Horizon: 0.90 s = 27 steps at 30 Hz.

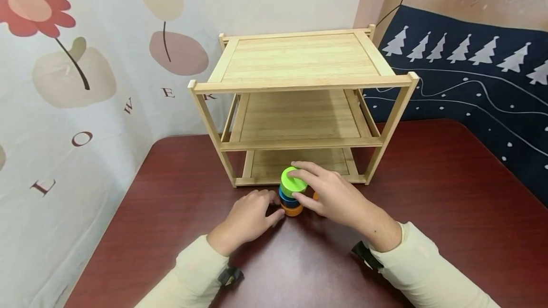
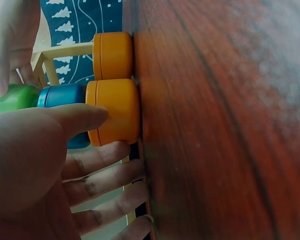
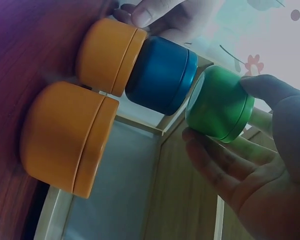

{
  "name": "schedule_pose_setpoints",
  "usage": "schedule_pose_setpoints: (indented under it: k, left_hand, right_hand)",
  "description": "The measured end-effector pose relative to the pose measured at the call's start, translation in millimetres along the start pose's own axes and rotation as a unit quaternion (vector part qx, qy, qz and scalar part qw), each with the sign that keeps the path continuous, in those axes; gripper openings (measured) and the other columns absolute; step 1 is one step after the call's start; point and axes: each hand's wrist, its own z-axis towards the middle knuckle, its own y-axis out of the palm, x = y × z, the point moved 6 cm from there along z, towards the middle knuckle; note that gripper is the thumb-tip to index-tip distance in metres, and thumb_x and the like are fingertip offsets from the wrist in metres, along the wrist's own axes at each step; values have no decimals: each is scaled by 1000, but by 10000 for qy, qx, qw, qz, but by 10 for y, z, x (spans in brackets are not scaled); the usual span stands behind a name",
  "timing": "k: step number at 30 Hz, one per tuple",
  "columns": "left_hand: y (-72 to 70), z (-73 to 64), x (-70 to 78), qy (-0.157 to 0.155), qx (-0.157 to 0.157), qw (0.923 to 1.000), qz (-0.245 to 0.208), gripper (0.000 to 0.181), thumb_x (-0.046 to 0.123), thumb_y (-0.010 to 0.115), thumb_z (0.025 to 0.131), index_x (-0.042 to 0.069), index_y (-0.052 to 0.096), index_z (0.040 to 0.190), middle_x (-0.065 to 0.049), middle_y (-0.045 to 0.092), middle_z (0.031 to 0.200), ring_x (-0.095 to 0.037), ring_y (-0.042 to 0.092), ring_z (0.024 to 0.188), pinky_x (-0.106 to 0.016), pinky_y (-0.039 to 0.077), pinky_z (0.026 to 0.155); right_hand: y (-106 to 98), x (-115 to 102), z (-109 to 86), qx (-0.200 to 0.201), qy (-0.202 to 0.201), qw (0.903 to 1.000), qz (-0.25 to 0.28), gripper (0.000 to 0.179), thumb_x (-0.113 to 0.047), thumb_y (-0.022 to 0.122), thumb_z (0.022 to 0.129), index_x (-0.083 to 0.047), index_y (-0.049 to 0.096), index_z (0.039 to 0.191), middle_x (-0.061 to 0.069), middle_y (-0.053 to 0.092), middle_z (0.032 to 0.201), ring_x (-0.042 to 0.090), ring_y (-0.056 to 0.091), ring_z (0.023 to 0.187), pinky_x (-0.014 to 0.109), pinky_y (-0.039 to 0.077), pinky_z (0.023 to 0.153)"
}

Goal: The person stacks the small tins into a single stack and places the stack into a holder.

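Observation:
A small orange lidded jar (image 2: 121,112) stands on the table with a blue jar (image 3: 160,75) stacked on it. My right hand (image 1: 338,198) holds a green jar (image 3: 221,102) between thumb and fingers, right above the blue one. The green jar is slightly tilted; whether it touches the blue lid I cannot tell. My left hand (image 1: 250,217) is at the left of the stack, its thumb against the lower orange jar and its other fingers extended beside it. A second orange jar (image 3: 65,140) stands close by on the right, mostly hidden by my right hand in the head view.
Directly behind the jars is a three-tier wooden rack (image 1: 299,84) on the dark red table (image 1: 180,194). A wall cloth with flowers and letters (image 1: 98,122) hangs at the left, and a dark blue cloth with white trees (image 1: 471,75) at the right.

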Motion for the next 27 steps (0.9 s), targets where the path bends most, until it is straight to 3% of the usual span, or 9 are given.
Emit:
schedule_pose_setpoints:
  k: [6, 27]
  left_hand:
    - [4, 3, -5, -16, -27, 10000, -10, 23, 37, 72, 91, 16, 69, 100, 3, 70, 95, -20, 66, 92, -42, 54, 78]
    - [10, 9, -12, -9, -62, 10000, -55, 23, 37, 72, 92, 16, 69, 101, 3, 70, 97, -20, 65, 94, -43, 54, 79]
  right_hand:
    - [32, 5, 1, -115, -3, 9999, 67, 39, -24, 76, 90, -11, 65, 126, 13, 61, 136, 0, 51, 57, 19, 51, 62]
    - [81, 8, 0, -289, 66, 9995, 85, 40, -25, 75, 91, -12, 65, 127, 13, 60, 138, 8, 61, 64, 24, 54, 67]
